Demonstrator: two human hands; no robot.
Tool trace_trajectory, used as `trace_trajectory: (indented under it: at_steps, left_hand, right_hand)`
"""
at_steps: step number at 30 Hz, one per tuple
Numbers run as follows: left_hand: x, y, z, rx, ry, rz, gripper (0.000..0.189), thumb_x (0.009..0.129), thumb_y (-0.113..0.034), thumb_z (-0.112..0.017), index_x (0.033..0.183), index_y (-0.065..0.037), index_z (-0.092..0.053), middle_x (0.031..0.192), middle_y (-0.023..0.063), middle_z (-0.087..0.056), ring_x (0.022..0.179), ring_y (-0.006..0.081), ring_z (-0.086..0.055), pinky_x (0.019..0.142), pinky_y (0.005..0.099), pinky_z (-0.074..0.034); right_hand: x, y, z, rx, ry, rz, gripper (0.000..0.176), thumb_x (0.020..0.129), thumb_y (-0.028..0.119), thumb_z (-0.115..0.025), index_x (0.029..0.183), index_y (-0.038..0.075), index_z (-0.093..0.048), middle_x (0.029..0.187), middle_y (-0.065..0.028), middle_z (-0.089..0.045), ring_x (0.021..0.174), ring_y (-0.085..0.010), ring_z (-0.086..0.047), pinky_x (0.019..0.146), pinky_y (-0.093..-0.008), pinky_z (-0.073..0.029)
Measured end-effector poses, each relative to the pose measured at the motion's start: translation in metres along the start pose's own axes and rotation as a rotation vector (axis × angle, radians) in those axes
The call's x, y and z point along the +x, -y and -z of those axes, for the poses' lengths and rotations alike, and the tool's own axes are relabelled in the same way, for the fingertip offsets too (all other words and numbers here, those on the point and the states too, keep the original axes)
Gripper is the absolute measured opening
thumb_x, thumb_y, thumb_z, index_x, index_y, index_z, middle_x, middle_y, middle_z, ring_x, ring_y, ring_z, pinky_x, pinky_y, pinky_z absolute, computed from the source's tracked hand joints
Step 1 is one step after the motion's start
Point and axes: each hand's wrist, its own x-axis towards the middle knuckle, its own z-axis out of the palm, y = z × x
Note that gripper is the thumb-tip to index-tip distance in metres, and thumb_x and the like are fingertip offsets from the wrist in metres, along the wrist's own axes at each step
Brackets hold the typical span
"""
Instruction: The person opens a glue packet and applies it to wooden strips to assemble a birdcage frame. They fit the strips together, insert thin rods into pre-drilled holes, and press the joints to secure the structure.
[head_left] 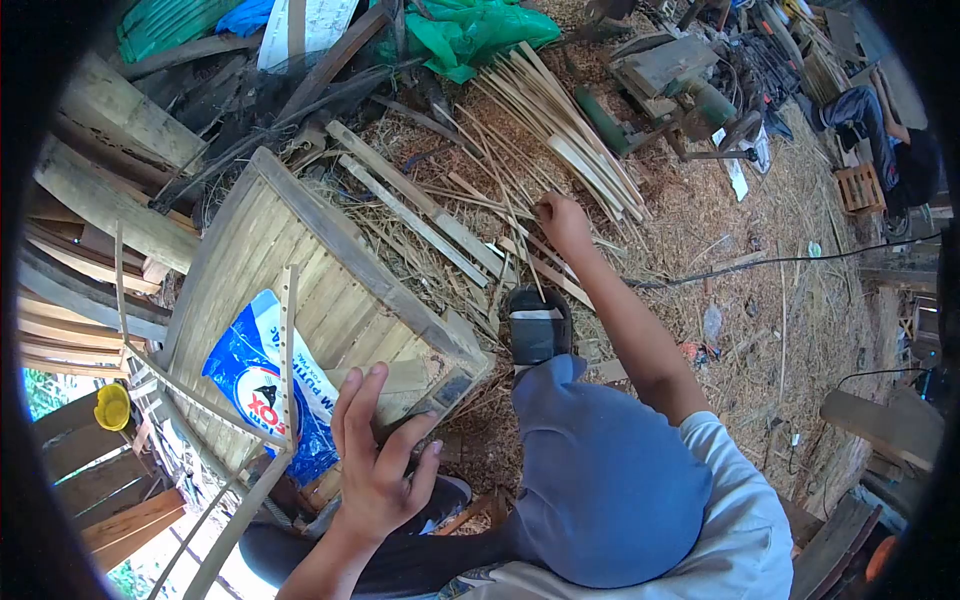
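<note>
My left hand (pixel 385 455) has its fingers spread, close over the near corner of a wooden boat-shaped frame (pixel 330 260) made of planks. On the planks lies a blue and white printed bag (pixel 265 390), with a thin strip with holes (pixel 289 350) standing across it. My right hand (pixel 565 228) reaches forward with its fingers curled closed. Thin wooden strips (pixel 505 195) run right at its fingertips; I cannot tell what is pinched there. Below it, a foot in a black sandal (pixel 540 325) rests on the ground beside a bent knee (pixel 610 470).
Long pale wooden slats (pixel 570 130) lie in a bundle ahead, beside a machine with a green body (pixel 680 75). Wood shavings (pixel 750 260) cover the ground. A black cable (pixel 740 268) crosses at right. Another person (pixel 910 160) sits far right. A yellow helmet (pixel 112 407) hangs at left.
</note>
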Motion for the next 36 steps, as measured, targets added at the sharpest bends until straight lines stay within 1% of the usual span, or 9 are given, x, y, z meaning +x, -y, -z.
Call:
trace_trajectory:
  at_steps: [3,6,9,12,13,16,23,26,36]
  left_hand:
    - [-0.002,0.0,-0.002,0.007,-0.001,0.0,0.031,0.077,-0.011,-0.072,0.107,-0.011,-0.066,0.151,0.0283,-0.042,0.141,0.0514,-0.035,0.116,0.058,-0.025]
    - [-0.003,-0.001,-0.002,0.0,-0.021,-0.014,0.03,0.078,-0.011,-0.072,0.107,-0.009,-0.066,0.15,0.0286,-0.043,0.141,0.0516,-0.036,0.115,0.0583,-0.026]
    - [-0.004,0.002,0.0,-0.041,-0.06,-0.031,0.027,0.079,-0.01,-0.071,0.106,-0.007,-0.064,0.149,0.0287,-0.044,0.14,0.0515,-0.037,0.115,0.0586,-0.027]
    - [-0.009,0.005,0.001,-0.096,-0.082,-0.045,0.025,0.08,-0.007,-0.07,0.104,-0.005,-0.063,0.147,0.0285,-0.046,0.14,0.051,-0.037,0.115,0.0585,-0.027]
    - [-0.01,0.006,0.002,-0.112,-0.086,-0.055,0.024,0.081,-0.006,-0.069,0.104,-0.005,-0.062,0.147,0.0284,-0.046,0.14,0.0507,-0.038,0.115,0.0584,-0.028]
    - [-0.01,0.008,0.007,-0.175,-0.109,-0.085,0.023,0.081,-0.003,-0.067,0.103,-0.003,-0.061,0.145,0.0282,-0.047,0.139,0.0505,-0.039,0.115,0.0588,-0.028]
    - [-0.015,0.015,0.01,-0.31,-0.145,-0.116,0.025,0.091,-0.012,-0.058,0.112,0.001,-0.053,0.148,0.0294,-0.043,0.143,0.0467,-0.033,0.116,0.0546,-0.026]
    - [-0.017,0.018,0.009,-0.38,-0.128,-0.148,0.026,0.094,-0.012,-0.056,0.116,0.001,-0.051,0.149,0.03,-0.04,0.145,0.0455,-0.031,0.118,0.0525,-0.023]
    - [-0.024,0.019,0.005,-0.422,-0.153,-0.188,0.021,0.097,-0.013,-0.055,0.115,-0.002,-0.055,0.152,0.0253,-0.041,0.146,0.0414,-0.031,0.12,0.0505,-0.02]
  right_hand:
    - [0.005,0.003,0.001,0.023,0.057,-0.062,0.013,0.086,0.016,-0.07,0.09,0.004,-0.071,0.092,-0.0218,-0.07,0.087,-0.0408,-0.068,0.076,-0.051,-0.054]
    - [0.013,0.004,0.004,-0.104,0.102,0.004,0.012,0.085,0.016,-0.07,0.089,0.005,-0.071,0.093,-0.0211,-0.071,0.087,-0.0402,-0.069,0.077,-0.0505,-0.055]
    - [0.02,0.007,0.011,0.007,0.047,-0.014,0.013,0.086,0.015,-0.069,0.095,0.005,-0.071,0.094,-0.0211,-0.071,0.088,-0.0401,-0.068,0.078,-0.0485,-0.055]
    - [0.027,0.01,0.029,0.227,-0.035,-0.016,0.015,0.089,0.013,-0.068,0.101,0.004,-0.068,0.091,-0.0191,-0.07,0.083,-0.0344,-0.069,0.076,-0.0425,-0.054]
    - [0.032,0.011,0.035,0.463,-0.013,0.001,0.015,0.095,0.013,-0.066,0.105,0.001,-0.065,0.086,-0.0117,-0.07,0.078,-0.0224,-0.067,0.073,-0.0348,-0.053]
    - [0.045,0.037,0.078,0.756,-0.078,0.017,0.015,0.1,0.014,-0.063,0.107,0.001,-0.064,0.086,-0.0044,-0.068,0.077,-0.0126,-0.062,0.072,-0.0286,-0.051]
    - [0.039,0.149,0.183,1.463,-0.245,-0.111,0.018,0.103,0.015,-0.062,0.116,0.002,-0.064,0.099,-0.0017,-0.066,0.087,-0.0128,-0.066,0.081,-0.0302,-0.057]
    - [0.018,0.171,0.192,1.618,-0.157,-0.104,0.021,0.102,0.015,-0.063,0.119,0.002,-0.064,0.098,-0.0019,-0.066,0.086,-0.0134,-0.065,0.08,-0.0308,-0.057]
    - [-0.074,0.216,0.208,1.677,-0.139,-0.056,0.044,0.1,0.009,-0.065,0.142,0.004,-0.052,0.1,-0.0033,-0.064,0.084,-0.0145,-0.063,0.077,-0.0303,-0.056]
